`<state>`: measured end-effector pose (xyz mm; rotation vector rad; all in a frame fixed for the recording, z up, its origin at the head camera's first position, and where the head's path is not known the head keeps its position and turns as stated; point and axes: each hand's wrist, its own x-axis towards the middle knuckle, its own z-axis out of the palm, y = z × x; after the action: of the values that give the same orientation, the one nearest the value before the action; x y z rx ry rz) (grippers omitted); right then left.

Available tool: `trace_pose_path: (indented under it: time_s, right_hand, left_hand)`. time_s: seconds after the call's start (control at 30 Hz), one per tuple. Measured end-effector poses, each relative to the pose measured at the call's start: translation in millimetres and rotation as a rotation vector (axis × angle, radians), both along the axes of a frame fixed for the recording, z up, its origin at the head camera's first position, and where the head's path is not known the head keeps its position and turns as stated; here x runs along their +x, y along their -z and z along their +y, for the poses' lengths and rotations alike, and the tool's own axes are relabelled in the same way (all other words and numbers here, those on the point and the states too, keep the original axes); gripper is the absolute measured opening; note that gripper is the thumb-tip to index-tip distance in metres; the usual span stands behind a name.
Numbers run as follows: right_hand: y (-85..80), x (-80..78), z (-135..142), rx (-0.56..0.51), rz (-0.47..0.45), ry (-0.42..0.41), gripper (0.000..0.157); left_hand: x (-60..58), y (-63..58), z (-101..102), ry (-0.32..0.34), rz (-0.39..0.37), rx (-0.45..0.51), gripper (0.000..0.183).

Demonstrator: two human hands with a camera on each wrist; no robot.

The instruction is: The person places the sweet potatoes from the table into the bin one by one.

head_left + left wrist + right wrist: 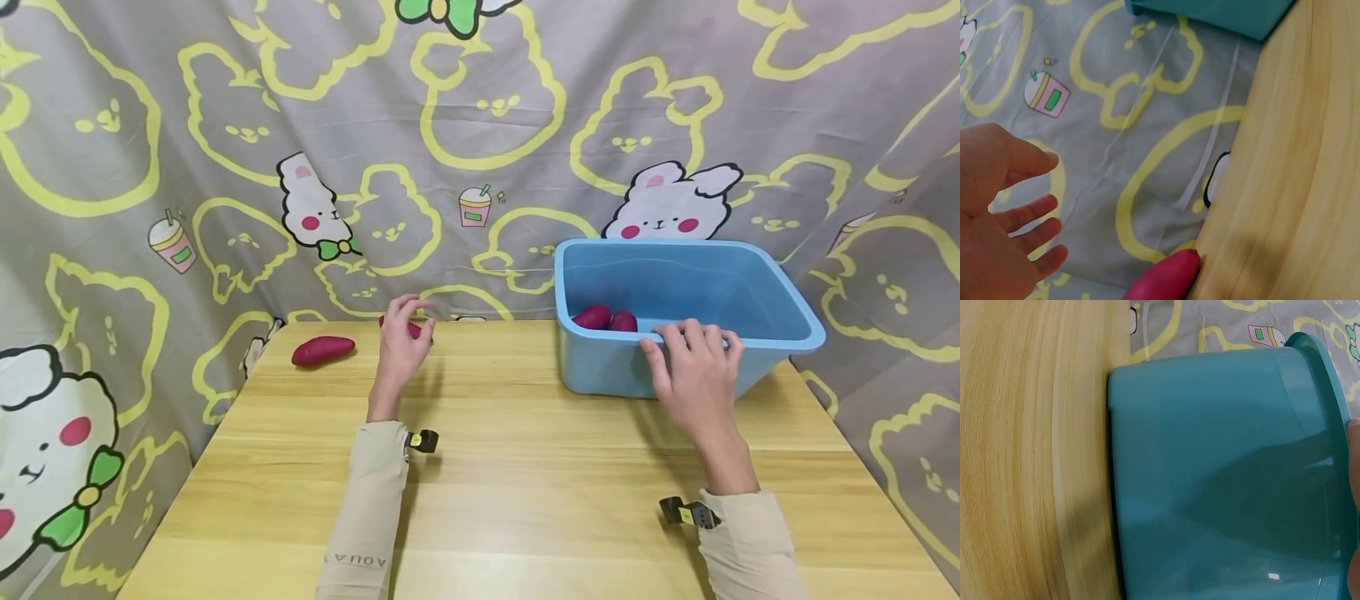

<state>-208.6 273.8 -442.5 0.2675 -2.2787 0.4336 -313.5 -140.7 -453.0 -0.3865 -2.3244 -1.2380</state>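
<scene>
My left hand (402, 350) hovers over a purple-red sweet potato (415, 331) near the table's back edge, fingers spread and loosely bent with nothing between them. The hand hides part of that sweet potato; in the left wrist view its tip (1169, 275) shows below and apart from the fingers. Another sweet potato (322, 351) lies to the left on the table. At the right, my right hand (697, 379) grips the front rim of a blue plastic bin (607, 362), fingers over the edge. Inside the bin, two sweet potatoes (594, 317) show at its left end.
The wooden table (510, 483) ends at the back against a grey curtain (517, 158) with yellow cartoon outlines. Curtain also hangs along the left and right sides. The bin stands at the table's back right.
</scene>
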Motion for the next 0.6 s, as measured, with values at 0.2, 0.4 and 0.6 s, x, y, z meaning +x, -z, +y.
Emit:
trace_pose_path:
  time_s: [0.2,0.4,0.6]
  right_hand:
    - [-0.4,-1.4,0.6,0.005,-0.002,0.003,0.042]
    - [1.1,-1.1,0.6,0.006,-0.009,0.008,0.041]
    - [0.4,0.2,0.1,0.007,-0.006,0.010,0.040]
  left_hand:
    - [-1.1,2.8,-6.7,-0.011,-0.054,-0.006,0.035]
    - [-5.8,9.5,-17.4,0.010,-0.125,-0.036,0.055]
    - [-9.6,12.3,-22.5,0.015,-0.181,-0.109,0.051]
